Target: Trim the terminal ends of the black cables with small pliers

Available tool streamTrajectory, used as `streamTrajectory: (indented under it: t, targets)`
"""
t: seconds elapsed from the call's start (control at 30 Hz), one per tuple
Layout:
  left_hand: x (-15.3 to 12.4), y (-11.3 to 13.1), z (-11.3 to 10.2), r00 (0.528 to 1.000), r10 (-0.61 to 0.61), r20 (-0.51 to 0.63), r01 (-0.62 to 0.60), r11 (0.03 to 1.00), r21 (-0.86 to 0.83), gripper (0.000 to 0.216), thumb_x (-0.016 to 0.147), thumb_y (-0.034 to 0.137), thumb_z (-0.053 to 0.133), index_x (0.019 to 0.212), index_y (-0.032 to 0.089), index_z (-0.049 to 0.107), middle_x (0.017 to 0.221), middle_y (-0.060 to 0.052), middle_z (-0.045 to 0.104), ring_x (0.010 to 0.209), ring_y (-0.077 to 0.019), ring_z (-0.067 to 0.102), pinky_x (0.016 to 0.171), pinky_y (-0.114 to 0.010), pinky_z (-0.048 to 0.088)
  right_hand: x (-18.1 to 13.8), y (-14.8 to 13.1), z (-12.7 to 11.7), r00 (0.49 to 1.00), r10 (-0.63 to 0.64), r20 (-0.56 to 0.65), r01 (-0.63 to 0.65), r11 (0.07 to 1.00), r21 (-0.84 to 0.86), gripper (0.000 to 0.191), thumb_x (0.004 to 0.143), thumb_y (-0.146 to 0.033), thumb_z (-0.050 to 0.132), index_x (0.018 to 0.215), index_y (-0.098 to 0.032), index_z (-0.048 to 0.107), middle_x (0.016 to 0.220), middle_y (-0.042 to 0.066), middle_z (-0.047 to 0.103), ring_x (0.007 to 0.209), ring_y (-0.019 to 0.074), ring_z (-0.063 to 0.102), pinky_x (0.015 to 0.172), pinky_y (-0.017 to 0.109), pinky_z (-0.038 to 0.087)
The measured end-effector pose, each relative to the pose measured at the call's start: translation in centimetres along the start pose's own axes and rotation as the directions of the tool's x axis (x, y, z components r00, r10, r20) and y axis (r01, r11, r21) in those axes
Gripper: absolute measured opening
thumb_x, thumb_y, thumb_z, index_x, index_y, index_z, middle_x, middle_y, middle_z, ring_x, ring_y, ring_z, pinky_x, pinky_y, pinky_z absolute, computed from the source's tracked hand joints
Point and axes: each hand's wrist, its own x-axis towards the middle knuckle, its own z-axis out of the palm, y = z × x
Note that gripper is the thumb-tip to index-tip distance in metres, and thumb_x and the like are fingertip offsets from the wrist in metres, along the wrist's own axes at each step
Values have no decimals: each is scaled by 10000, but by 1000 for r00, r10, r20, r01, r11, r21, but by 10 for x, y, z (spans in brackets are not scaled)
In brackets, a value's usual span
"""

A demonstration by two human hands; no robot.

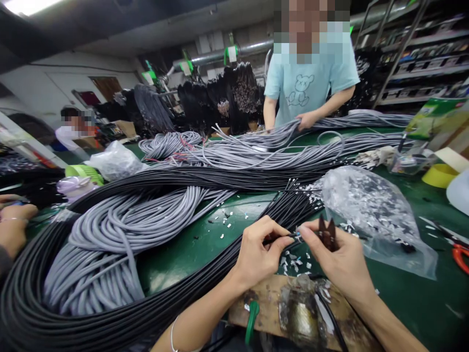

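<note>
My left hand (258, 252) pinches the end of a thin black cable (282, 238) above the green table (190, 249). My right hand (339, 256) meets it at the cable tip, its fingers pinched on a small metal piece, with a dark pair of pliers (327, 232) tucked in the same hand. The cable belongs to a big black cable bundle (120, 313) sweeping left. Small white and silver bits (295, 264) lie scattered under my hands. A worn wooden block (293, 308) sits just below them.
Grey cable coils (110, 234) lie left; more grey cables (278, 151) cross the far side, handled by a person in a light blue shirt (309, 83). A clear plastic bag (370, 210) of small parts lies right. Red-handled scissors (459, 254), a yellow tub (437, 175) and another person's hand (14, 222) are at the edges.
</note>
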Motion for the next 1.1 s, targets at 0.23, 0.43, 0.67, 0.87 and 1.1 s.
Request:
streamTrajectory:
  t: [0.23,0.43,0.67,0.87,1.1]
  targets:
    - [0,4,3,994,-93,62,90,995,40,183,835,170,506,716,136,642,629,-8,543,595,-104,471,558,-225,343,-2,-1,4,976,-217,26,218,976,-24,121,838,-197,543,727,-182,589,687,17,588,588,120,517,520,232,390]
    - [-1,-1,5,950,-225,214,287,901,-326,207,801,314,567,725,121,574,614,9,517,510,-73,410,484,-201,321,3,1,3,991,-119,63,118,993,19,167,841,-274,545,708,-183,585,602,-15,555,510,107,494,465,220,383]
    - [0,-2,-1,975,-223,-25,218,969,-117,173,770,275,610,680,128,583,641,5,520,544,-77,429,493,-195,326,2,-1,-2,945,-323,-55,276,874,-400,276,857,-412,506,969,-172,583,679,2,590,533,118,541,495,223,402]
    - [-2,-1,0,989,-130,-73,130,991,-11,135,784,241,595,696,139,590,644,9,532,551,-78,460,508,-193,359,-5,6,-1,932,-361,-26,328,872,-363,101,796,-256,625,864,-184,609,739,8,565,627,117,541,575,229,415]
    - [-4,-1,1,991,115,-63,-100,975,200,89,762,115,582,677,141,594,610,19,504,520,-67,447,479,-181,346,-9,7,2,914,-401,56,402,884,-238,165,770,-100,608,907,-185,647,764,6,590,649,100,557,573,207,431]
